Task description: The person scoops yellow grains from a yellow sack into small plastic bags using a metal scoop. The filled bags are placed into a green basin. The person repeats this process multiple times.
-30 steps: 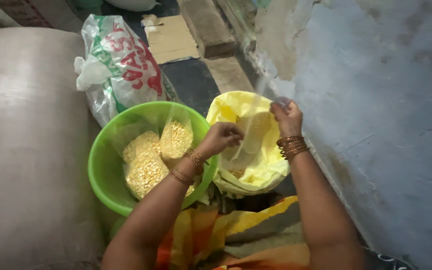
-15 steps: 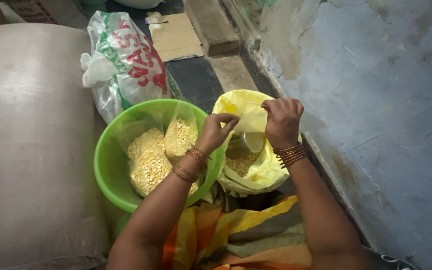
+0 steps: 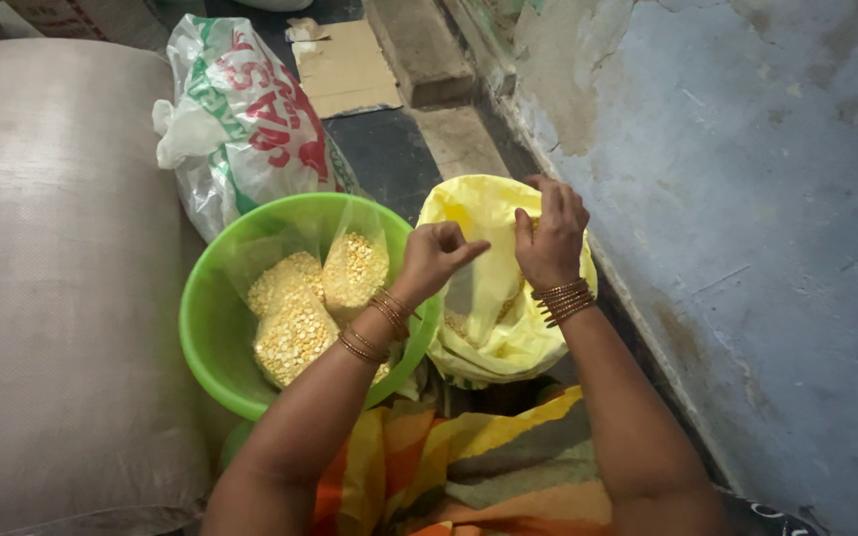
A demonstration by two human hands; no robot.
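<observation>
Fingers of both hands pinch yellow bag (image 3: pixel 489 298) mouth; translucent, crumpled, grain inside.

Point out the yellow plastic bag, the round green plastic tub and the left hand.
yellow plastic bag (image 3: pixel 474 213): head view, upper rim.
round green plastic tub (image 3: pixel 201 337): head view, left wall.
left hand (image 3: pixel 434 258): head view, knuckles.

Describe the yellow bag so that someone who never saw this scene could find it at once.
Start at the blue wall on the right. At its foot, beside the green tub, sits the yellow bag, with both hands at its mouth. Unlike the clear bags of pale grain in the tub, it is opaque bright yellow.
</observation>
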